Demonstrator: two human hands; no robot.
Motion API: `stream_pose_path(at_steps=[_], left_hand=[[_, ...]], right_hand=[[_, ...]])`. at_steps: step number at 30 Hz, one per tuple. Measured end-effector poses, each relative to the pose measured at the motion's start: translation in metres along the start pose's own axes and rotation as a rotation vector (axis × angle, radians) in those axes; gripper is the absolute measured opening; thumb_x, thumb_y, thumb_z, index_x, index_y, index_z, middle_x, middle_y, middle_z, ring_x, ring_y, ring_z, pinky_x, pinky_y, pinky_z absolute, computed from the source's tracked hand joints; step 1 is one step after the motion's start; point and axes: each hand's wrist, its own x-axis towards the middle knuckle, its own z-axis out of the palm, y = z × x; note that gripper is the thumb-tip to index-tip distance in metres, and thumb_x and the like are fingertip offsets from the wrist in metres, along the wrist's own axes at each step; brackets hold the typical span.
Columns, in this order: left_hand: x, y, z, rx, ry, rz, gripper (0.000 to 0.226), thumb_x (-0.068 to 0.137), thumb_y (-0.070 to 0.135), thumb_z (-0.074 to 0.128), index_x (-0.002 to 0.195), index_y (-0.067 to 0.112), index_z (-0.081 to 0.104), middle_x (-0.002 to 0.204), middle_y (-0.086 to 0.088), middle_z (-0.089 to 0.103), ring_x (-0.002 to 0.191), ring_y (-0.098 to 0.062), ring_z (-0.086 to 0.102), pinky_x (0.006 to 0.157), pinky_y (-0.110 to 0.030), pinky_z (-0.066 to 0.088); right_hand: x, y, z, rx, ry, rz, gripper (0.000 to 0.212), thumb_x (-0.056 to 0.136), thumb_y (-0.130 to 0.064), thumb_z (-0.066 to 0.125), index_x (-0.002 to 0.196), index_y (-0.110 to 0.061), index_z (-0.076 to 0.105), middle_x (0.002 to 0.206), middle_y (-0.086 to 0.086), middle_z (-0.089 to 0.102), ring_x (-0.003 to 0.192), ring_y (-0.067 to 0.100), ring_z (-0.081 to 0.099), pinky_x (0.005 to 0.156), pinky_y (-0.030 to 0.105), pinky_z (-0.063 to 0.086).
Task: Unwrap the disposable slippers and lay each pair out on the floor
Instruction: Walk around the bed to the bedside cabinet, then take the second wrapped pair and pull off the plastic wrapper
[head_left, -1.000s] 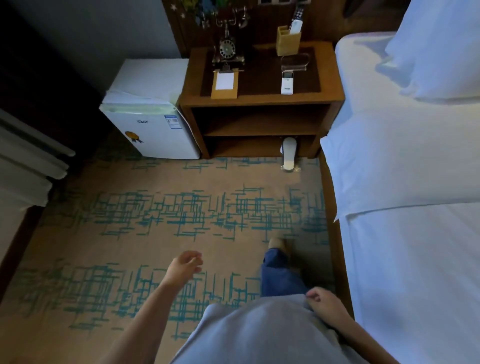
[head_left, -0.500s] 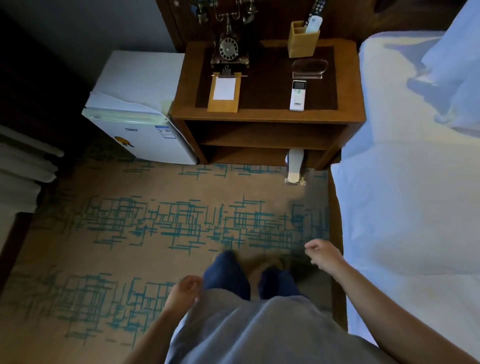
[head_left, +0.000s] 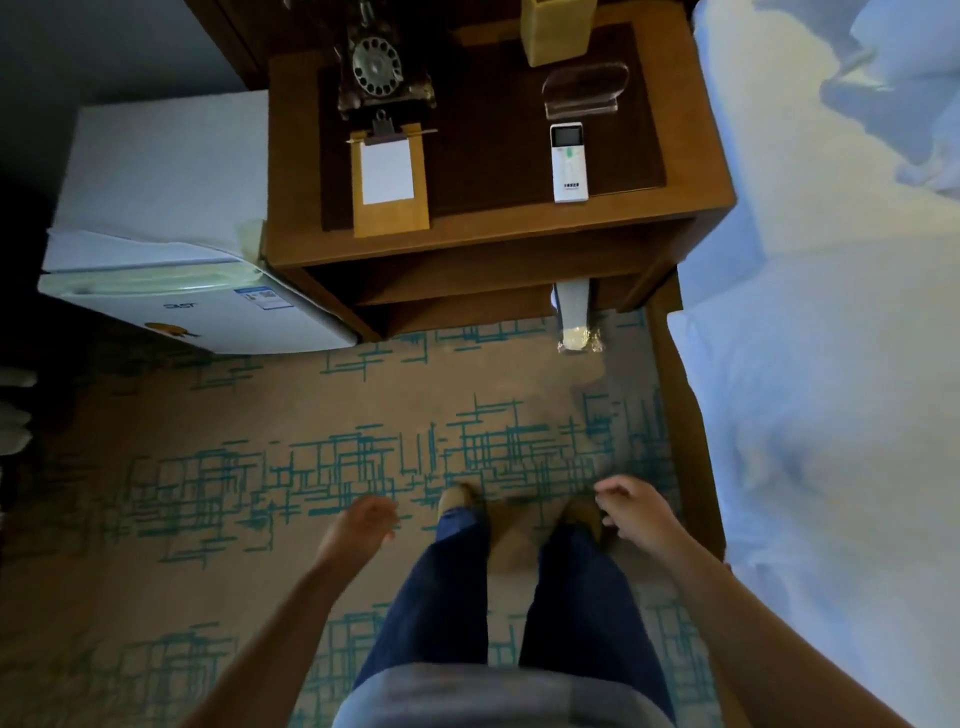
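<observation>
A wrapped pair of white disposable slippers (head_left: 574, 319) stands on end in clear plastic on the carpet, leaning against the lower right of the wooden nightstand (head_left: 498, 228). My left hand (head_left: 361, 525) hangs over the carpet left of my legs, fingers loosely curled and holding nothing. My right hand (head_left: 636, 512) hovers right of my feet near the bed frame, fingers loosely curled and apart, also with nothing in it. Both hands are well short of the slippers.
A white mini fridge (head_left: 171, 249) stands left of the nightstand. On the nightstand lie a rotary phone (head_left: 376, 67), a clipboard notepad (head_left: 388, 179) and a white remote (head_left: 569, 161). A white bed (head_left: 831, 364) fills the right side. Patterned carpet (head_left: 260, 467) spreads ahead.
I have stepped closer to the nightstand, which now looms larger. My right hand came off my shirt and swung forward; my left hand dropped back, then forward again. Both feet now stand side by side.
</observation>
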Motion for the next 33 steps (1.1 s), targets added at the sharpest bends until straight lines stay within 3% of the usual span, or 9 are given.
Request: stream_pose_path(at_steps=[3,6,9,14,19,22,26,30,33], left_hand=[[0.059,0.016,0.016,0.075,0.055,0.056,0.006,0.073,0.021,0.055,0.073,0.021,0.061,0.079,-0.007,0.064,0.078,-0.027,0.064,0.082,-0.04,0.048],[0.115,0.032,0.046,0.166,0.096,0.086,0.012,0.085,0.015,0.054,0.091,0.02,0.064,0.09,-0.002,0.064,0.084,-0.022,0.059,0.074,-0.027,0.041],[0.177,0.031,0.084,0.306,0.092,0.179,0.016,0.087,0.017,0.051,0.1,0.018,0.061,0.103,-0.007,0.066,0.092,-0.025,0.061,0.077,-0.03,0.045],[0.277,0.018,0.148,0.574,0.226,0.395,0.035,0.088,0.025,0.05,0.122,0.018,0.053,0.125,-0.006,0.057,0.109,-0.029,0.057,0.084,-0.041,0.051],[0.388,-0.01,0.208,0.73,0.301,0.609,0.048,0.076,0.038,0.039,0.116,0.016,0.055,0.116,-0.006,0.062,0.103,-0.03,0.061,0.08,-0.039,0.051],[0.455,-0.026,0.245,0.769,0.308,0.644,0.054,0.077,0.041,0.042,0.124,0.017,0.049,0.127,-0.012,0.057,0.115,-0.031,0.056,0.09,-0.043,0.048],[0.529,-0.035,0.289,0.822,0.314,0.646,0.065,0.077,0.047,0.039,0.136,0.019,0.04,0.147,-0.015,0.038,0.135,-0.033,0.036,0.105,-0.052,0.034],[0.584,-0.04,0.318,0.878,0.318,0.62,0.073,0.08,0.054,0.035,0.145,0.03,0.013,0.158,-0.006,0.003,0.146,-0.026,0.001,0.115,-0.054,0.008],[0.61,-0.05,0.332,0.959,0.267,0.584,0.078,0.084,0.058,0.037,0.145,0.034,-0.005,0.157,-0.002,-0.016,0.144,-0.024,-0.016,0.116,-0.058,0.0]], right_hand=[[0.054,0.005,0.009,0.069,-0.041,0.016,0.022,0.092,-0.024,0.049,0.11,-0.017,0.059,0.086,0.001,0.061,0.083,0.019,0.061,0.077,0.033,0.044],[0.119,0.01,0.011,0.068,-0.057,0.001,0.022,0.094,-0.026,0.047,0.111,-0.019,0.058,0.1,0.001,0.061,0.097,0.022,0.061,0.091,0.039,0.045],[0.188,0.018,0.012,-0.065,-0.022,-0.047,0.028,0.094,-0.022,0.046,0.12,-0.017,0.055,0.124,0.006,0.058,0.114,0.024,0.056,0.093,0.034,0.042],[0.294,0.038,0.021,-0.471,0.179,-0.245,0.037,0.093,-0.024,0.049,0.13,-0.017,0.046,0.129,0.008,0.049,0.111,0.024,0.054,0.085,0.033,0.046],[0.406,0.063,0.035,-0.695,0.356,-0.326,0.054,0.089,-0.027,0.053,0.14,-0.021,0.035,0.141,0.011,0.038,0.132,0.029,0.033,0.105,0.041,0.035],[0.47,0.076,0.041,-0.685,0.441,-0.362,0.063,0.087,-0.027,0.057,0.143,-0.023,0.029,0.151,0.012,0.026,0.139,0.031,0.022,0.11,0.045,0.027],[0.551,0.084,0.042,-0.715,0.535,-0.459,0.073,0.083,-0.027,0.061,0.145,-0.026,0.024,0.157,0.01,0.008,0.144,0.031,0.006,0.112,0.051,0.023],[0.617,0.084,0.042,-0.755,0.676,-0.536,0.075,0.075,-0.023,0.068,0.142,-0.024,0.033,0.156,0.014,0.016,0.143,0.034,0.012,0.11,0.057,0.021],[0.654,0.079,0.038,-0.81,0.732,-0.554,0.078,0.073,-0.024,0.072,0.141,-0.023,0.034,0.155,0.016,0.021,0.142,0.036,0.017,0.11,0.057,0.021]])
